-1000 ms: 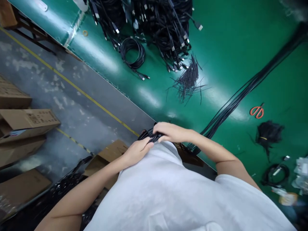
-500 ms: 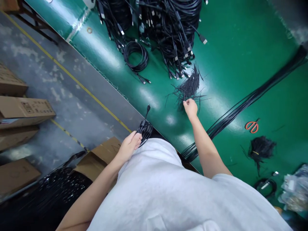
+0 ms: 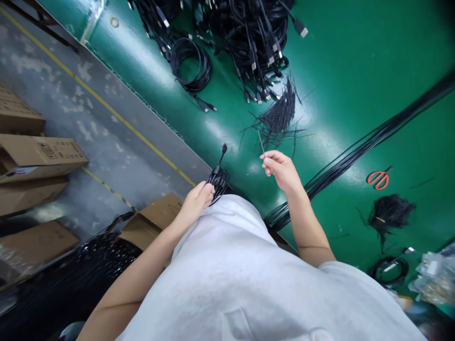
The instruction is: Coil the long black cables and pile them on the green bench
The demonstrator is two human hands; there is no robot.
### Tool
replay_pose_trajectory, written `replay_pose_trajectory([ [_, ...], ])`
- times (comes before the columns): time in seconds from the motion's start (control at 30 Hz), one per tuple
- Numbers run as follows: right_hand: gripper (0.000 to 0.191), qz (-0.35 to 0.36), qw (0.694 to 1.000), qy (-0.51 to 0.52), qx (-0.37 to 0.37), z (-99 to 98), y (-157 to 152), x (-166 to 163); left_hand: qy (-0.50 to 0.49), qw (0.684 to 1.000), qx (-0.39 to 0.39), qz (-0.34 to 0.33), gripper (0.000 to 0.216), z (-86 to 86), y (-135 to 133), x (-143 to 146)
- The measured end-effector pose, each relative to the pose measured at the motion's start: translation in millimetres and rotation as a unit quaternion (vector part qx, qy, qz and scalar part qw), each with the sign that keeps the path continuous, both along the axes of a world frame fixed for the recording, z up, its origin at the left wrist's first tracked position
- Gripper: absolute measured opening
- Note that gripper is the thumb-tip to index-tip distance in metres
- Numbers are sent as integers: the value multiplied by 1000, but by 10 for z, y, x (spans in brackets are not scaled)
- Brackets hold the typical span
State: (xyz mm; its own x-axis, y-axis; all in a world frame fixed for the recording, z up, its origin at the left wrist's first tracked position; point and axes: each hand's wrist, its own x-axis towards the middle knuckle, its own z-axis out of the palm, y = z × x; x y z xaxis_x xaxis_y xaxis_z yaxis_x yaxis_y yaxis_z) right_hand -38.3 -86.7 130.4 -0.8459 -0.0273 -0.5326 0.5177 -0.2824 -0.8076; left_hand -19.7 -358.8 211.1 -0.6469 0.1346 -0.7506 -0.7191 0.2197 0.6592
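Observation:
My left hand (image 3: 197,201) is closed round a coiled black cable (image 3: 219,182) in front of the white shirt, just off the table's edge. One plug of that cable points up and away from the coil. Between the thumb and fingers of my right hand (image 3: 280,168) is a thin twist tie (image 3: 261,141), held over the green table. Right behind it lies a loose pile of black twist ties (image 3: 279,113). Part of the coil is hidden by the left fingers.
A large heap of black USB cables (image 3: 245,42) and one separate coil (image 3: 191,65) lie at the back. Long straight cables (image 3: 355,147) cross the right side. Orange-handled scissors (image 3: 378,180) and a banded black bundle (image 3: 391,211) lie there too. Cardboard boxes (image 3: 46,154) stand left.
My right hand has drawn back from the pile with a twist tie pinched in it. My left hand keeps its hold on the cable coil. The whole view has shifted slightly.

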Motion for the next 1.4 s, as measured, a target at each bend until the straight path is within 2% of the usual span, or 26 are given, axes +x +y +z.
replay_pose_trajectory([
  [0.07,29,-4,1000,5,-21,178,-76,55,9,1000,5,-3,44,19,50,-59],
  [0.17,28,-10,999,16,-31,290,-150,81,20,1000,17,-4,46,47,107,-117],
  [0.53,26,5,999,43,-14,277,-200,124,21,999,11,-23,45,41,103,-99],
  [0.63,21,75,991,91,62,360,-352,164,61,996,-25,-67,46,15,137,-101],
  [0.73,15,191,955,187,130,465,-573,214,122,983,-72,-116,45,-10,226,-130],
  [0.8,15,220,938,227,144,508,-644,244,123,986,-59,-99,43,-26,260,-186],
  [0.9,18,212,948,192,137,499,-558,279,103,995,-10,10,43,-9,185,-336],
  [0.97,20,196,962,141,126,463,-445,306,115,990,-5,85,43,40,72,-444],
  [1.03,21,182,970,107,121,418,-380,334,126,986,-6,110,43,96,-26,-511],
  [1.17,23,172,975,83,117,289,-521,351,76,995,45,38,43,126,-18,-418],
  [1.27,23,134,986,77,64,190,-759,330,44,992,113,-34,38,57,107,-237],
  [1.33,23,97,992,79,21,151,-900,318,43,988,141,-49,35,-2,162,-143],
  [1.4,21,58,995,82,7,128,-998,308,46,987,154,-30,36,-47,169,-89],
])
